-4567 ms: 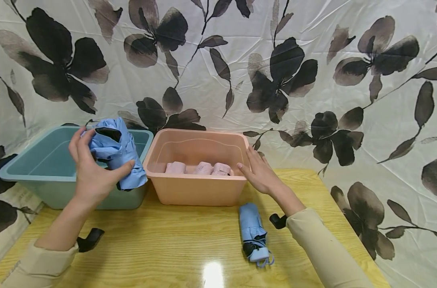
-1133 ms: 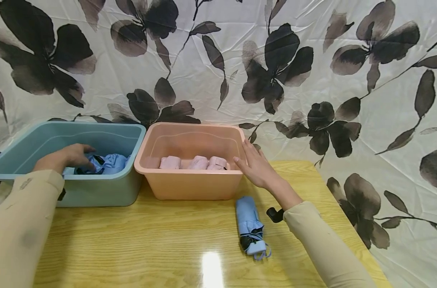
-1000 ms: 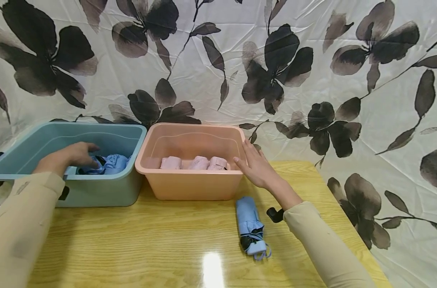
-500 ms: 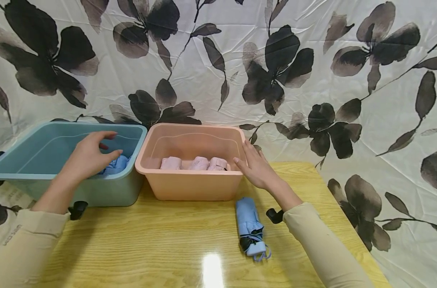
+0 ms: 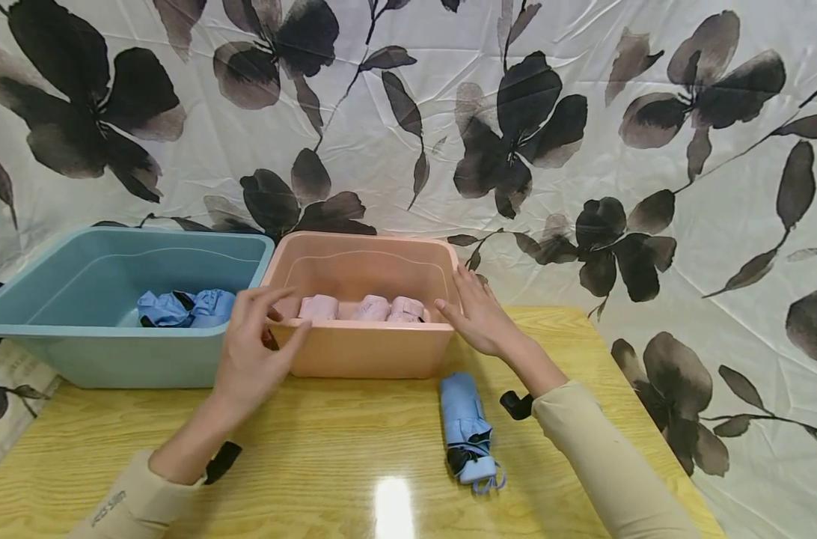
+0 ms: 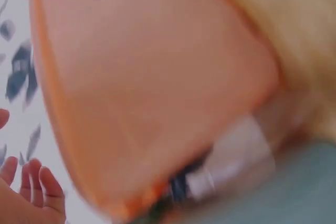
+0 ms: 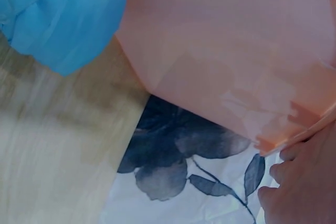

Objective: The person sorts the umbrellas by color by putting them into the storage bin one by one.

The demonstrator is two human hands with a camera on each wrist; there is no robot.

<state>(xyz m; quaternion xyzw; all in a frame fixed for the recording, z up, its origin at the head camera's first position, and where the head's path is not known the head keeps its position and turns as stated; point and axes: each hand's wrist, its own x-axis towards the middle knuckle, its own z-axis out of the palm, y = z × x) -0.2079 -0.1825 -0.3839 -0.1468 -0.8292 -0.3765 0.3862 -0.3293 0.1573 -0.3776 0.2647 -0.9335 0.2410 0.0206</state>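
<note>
My left hand (image 5: 254, 352) is in front of the near left corner of the peach bin (image 5: 368, 352), thumb and fingers spread apart with nothing between them. On that bin's right rim my right hand (image 5: 479, 318) rests with extended fingers; the right wrist view has its fingertips (image 7: 283, 171) at the rim. Several pale pink rolled bundles (image 5: 319, 307) lie inside the peach bin. A folded light-blue umbrella (image 5: 464, 419) with a wrist cord lies on the table below my right hand. Two blue folded umbrellas (image 5: 213, 307) sit in the teal bin (image 5: 126, 359).
Both bins stand side by side at the back of the yellow wood-grain table (image 5: 328, 464). Behind them hangs a white cloth (image 5: 408, 172) printed with dark flowers. The table's right edge runs down past my right forearm.
My left hand let go of a blue umbrella inside the teal bin, rose out of it and moved right to the peach bin. My right hand stayed at the rim.
</note>
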